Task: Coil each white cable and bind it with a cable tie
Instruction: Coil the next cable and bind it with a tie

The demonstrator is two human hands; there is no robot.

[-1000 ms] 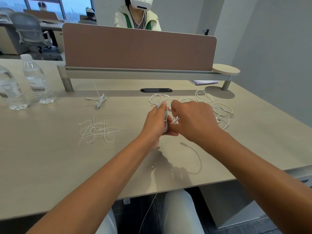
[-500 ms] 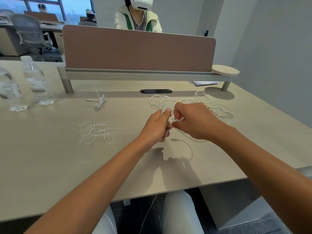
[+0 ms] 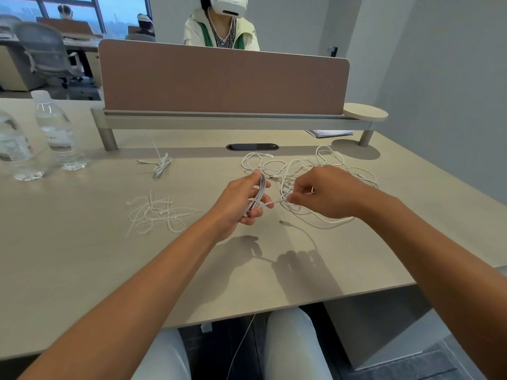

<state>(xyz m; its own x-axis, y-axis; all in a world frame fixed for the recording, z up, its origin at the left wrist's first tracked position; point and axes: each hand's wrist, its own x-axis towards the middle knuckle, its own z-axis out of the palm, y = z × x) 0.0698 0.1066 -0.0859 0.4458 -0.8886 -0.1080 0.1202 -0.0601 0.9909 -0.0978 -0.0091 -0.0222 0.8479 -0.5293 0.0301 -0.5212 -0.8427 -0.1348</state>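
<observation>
My left hand (image 3: 241,200) grips a partly wound coil of white cable (image 3: 260,192), its loops running over the fingers. My right hand (image 3: 325,194) pinches the free strand of that same cable just right of the coil. Behind and under my right hand lies a tangle of loose white cables (image 3: 315,165). A pile of white cable ties (image 3: 156,213) lies on the desk to the left. A bundled cable with a tie on it (image 3: 162,165) rests further back on the left.
Two water bottles (image 3: 59,133) stand at the far left of the desk (image 3: 82,256). A brown divider panel (image 3: 222,78) on a raised shelf crosses the back, with a person seated behind it. A black cable port (image 3: 252,147) sits mid-desk. Papers (image 3: 332,132) lie under the shelf's right end.
My hands have drawn apart: the right hand moved right along the strand, and the left hand turned so the coil's loops show over its fingers.
</observation>
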